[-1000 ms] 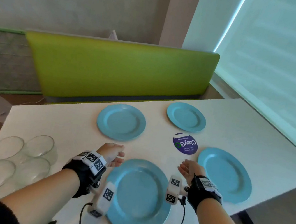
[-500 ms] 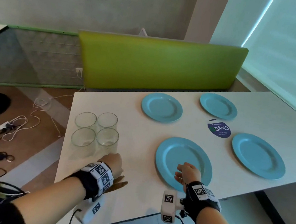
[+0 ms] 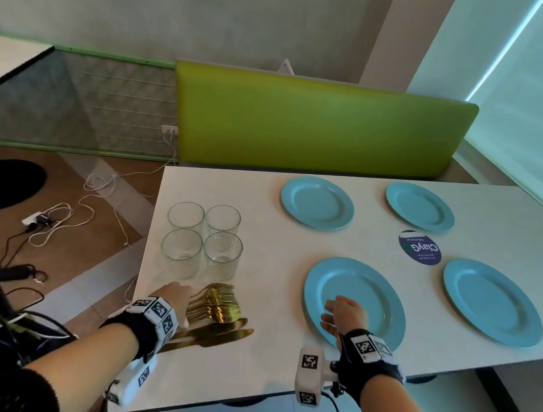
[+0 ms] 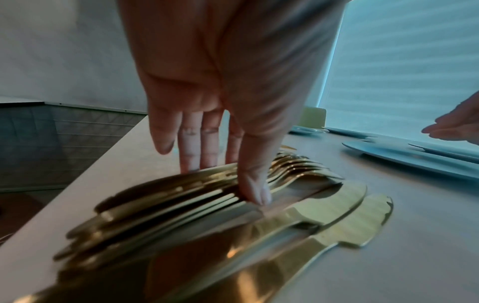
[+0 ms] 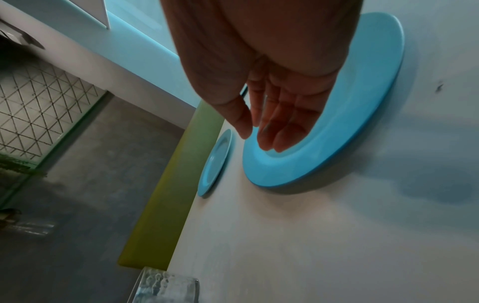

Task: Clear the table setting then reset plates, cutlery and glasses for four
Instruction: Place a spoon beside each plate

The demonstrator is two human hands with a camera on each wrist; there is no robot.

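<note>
Several gold knives, forks and spoons lie in a pile [image 3: 218,313] at the table's front left. My left hand [image 3: 173,296] is over the handles; in the left wrist view its fingers [image 4: 197,147] point straight down behind the cutlery pile [image 4: 233,225] and the thumb tip touches the handles. My right hand [image 3: 342,315] hovers, fingers relaxed and empty, over the near blue plate [image 3: 373,288]; the right wrist view shows the right hand [image 5: 261,133] just above that near plate's rim [image 5: 324,153]. Three more blue plates [image 3: 317,203] [image 3: 419,207] [image 3: 492,302] lie on the table. Several empty glasses [image 3: 203,238] stand grouped behind the cutlery.
The white table [image 3: 259,370] carries a round purple sticker [image 3: 420,248] between the plates. A green bench back [image 3: 319,122] runs along its far side. Cables and a power strip [image 3: 54,218] lie on the floor to the left, past the table edge.
My left hand moved from beside the near plate leftward onto the cutlery pile. The head view swung left, bringing glasses and cutlery into sight. My right hand stayed over the near plate.
</note>
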